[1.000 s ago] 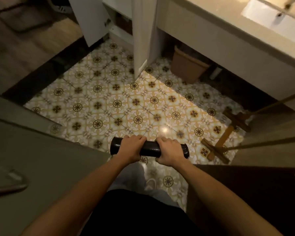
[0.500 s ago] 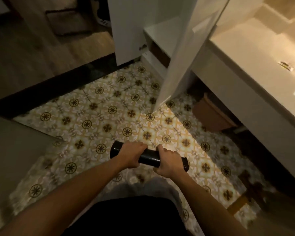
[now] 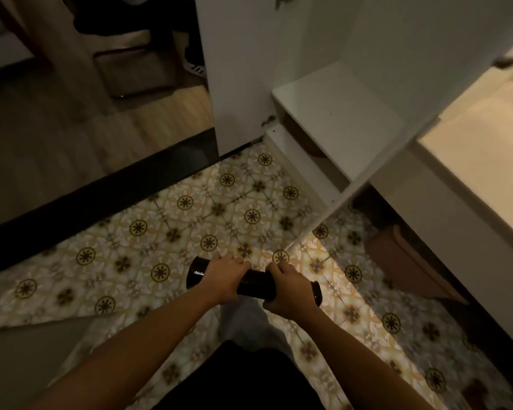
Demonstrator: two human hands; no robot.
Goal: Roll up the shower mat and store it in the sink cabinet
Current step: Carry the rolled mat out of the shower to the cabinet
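A person stands on a patterned tile floor [image 3: 190, 220] in a dim bathroom, holding a rolled black shower mat [image 3: 253, 284] level in front of the body, just below the middle of the frame. The left hand [image 3: 224, 276] is wrapped over the roll near its left end, fingers clenched around it; the right hand [image 3: 288, 294] grips it beside the right end, fingers curled over the top. A short bare stretch of the dark roll shows between the two hands, and its open left end sticks out past the left hand toward 9 o'clock.

At 1 o'clock from the mat the white sink cabinet [image 3: 341, 125] stands with both doors swung out: one door [image 3: 234, 69] at 12 o'clock, the other door [image 3: 376, 84] running diagonally from 1 o'clock down to a point just above the right hand. A white shelf shows inside, between the doors. The pale countertop [image 3: 480, 149] fills the 3 o'clock edge, and beneath it, at 4 o'clock, sits a brown bin [image 3: 397, 261]. A black threshold strip [image 3: 101, 196] crosses at 10 o'clock, with wooden flooring [image 3: 57, 128] beyond it.
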